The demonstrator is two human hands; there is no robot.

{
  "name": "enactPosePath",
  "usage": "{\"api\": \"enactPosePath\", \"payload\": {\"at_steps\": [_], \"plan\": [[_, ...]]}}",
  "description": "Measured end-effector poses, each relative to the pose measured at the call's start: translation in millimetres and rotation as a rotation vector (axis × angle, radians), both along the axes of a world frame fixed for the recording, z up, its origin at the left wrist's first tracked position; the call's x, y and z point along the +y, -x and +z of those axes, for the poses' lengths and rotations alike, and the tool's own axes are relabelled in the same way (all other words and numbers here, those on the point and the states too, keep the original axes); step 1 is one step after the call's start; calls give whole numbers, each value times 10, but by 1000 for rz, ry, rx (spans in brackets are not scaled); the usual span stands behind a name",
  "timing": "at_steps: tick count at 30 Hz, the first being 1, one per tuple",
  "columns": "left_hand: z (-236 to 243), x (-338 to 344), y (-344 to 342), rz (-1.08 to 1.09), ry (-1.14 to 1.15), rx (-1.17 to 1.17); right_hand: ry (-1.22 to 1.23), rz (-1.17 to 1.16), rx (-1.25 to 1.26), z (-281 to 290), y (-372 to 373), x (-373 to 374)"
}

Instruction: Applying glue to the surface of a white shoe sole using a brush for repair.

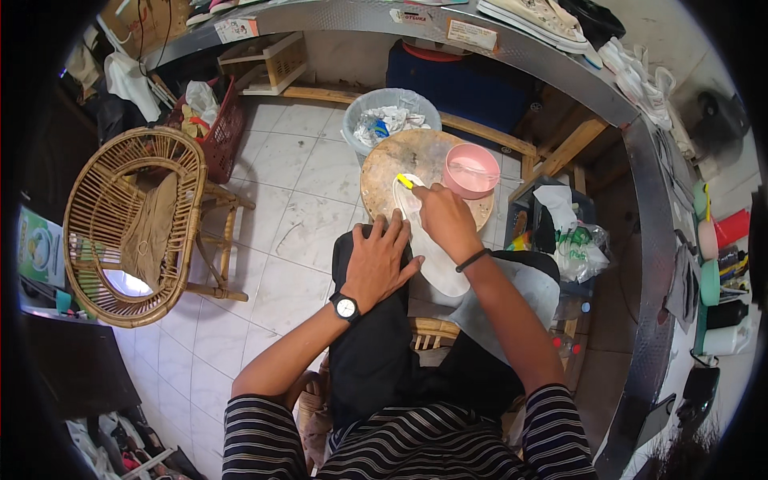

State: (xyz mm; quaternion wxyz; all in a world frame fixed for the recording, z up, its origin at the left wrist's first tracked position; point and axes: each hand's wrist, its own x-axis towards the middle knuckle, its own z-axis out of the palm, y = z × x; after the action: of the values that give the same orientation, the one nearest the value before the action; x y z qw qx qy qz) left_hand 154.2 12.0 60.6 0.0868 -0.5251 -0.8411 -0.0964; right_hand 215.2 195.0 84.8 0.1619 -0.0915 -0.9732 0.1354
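A flat white shoe sole (pixel 444 272) lies from the round wooden stool top (pixel 378 166) down toward my lap, its upper end rimmed in paler white. My right hand (pixel 446 222) is closed around a small tool with a yellow end (pixel 406 182), which touches the sole's far end; I cannot tell the tool's exact kind. My left hand (pixel 376 260) lies with fingers spread over my dark-trousered knee, fingertips at the sole's left edge. Just right of the tool, a pink bowl (pixel 472 186) stands on the stool top.
Behind the stool stands a lined waste bin (pixel 352 120) with crumpled white scraps. A rattan chair (pixel 84 232) is at the left, near a dark red basket (pixel 228 132). A metal-edged bench (pixel 352 38) curves round the back and right. On the right sits a crate with plastic bags (pixel 580 256).
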Motion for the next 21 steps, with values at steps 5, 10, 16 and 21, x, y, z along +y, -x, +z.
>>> {"api": "enactPosePath", "payload": {"at_steps": [5,10,16,21], "plan": [[-9,-4,2,-2,-36,2,73,-35,-128,16,13,-98],[-2,-2,3,-3,-3,-1,42,-105,-70,-20,47,-119],[25,-12,7,-16,-6,-11,189,-80,-257,-43,83,-32],[26,-13,10,-2,-14,-4,294,-18,76,82,76,-66]]}}
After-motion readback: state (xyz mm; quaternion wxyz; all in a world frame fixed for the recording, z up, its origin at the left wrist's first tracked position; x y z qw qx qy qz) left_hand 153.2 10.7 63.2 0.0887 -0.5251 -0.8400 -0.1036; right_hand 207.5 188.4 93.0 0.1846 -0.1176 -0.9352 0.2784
